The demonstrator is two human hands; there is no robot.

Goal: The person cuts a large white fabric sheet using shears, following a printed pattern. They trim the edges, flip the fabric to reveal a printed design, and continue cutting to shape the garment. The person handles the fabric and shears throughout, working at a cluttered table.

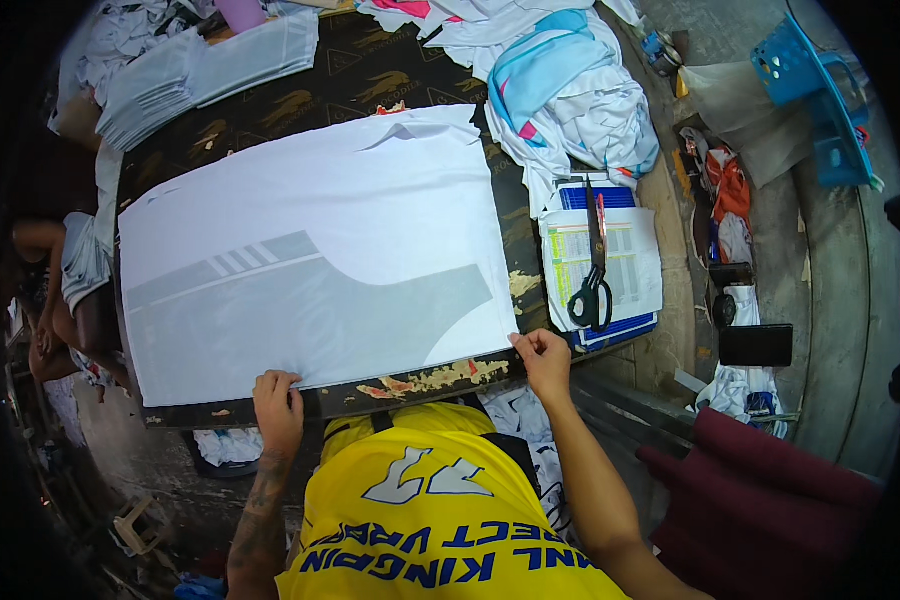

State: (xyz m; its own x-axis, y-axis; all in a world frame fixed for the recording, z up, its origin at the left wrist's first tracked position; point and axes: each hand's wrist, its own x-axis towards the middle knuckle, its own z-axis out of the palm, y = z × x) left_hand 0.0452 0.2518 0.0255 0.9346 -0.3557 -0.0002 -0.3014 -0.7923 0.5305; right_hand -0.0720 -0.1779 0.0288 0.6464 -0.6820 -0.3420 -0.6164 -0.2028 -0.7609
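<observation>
A large white sheet [310,250] printed with a grey garment shape and stripes lies flat on a dark table [410,375]. My left hand [277,403] rests on the sheet's near left edge, fingers closed over it. My right hand [542,358] pinches the sheet's near right corner. Both forearms come up from the bottom, on either side of my yellow shirt [430,520].
Black-handled scissors [592,270] lie on printed papers [610,260] to the right of the table. Piles of white and blue fabric [570,100] sit at the back right, folded pale fabric [200,75] at the back left. A blue basket [815,95] stands far right; another person [65,290] sits at the left.
</observation>
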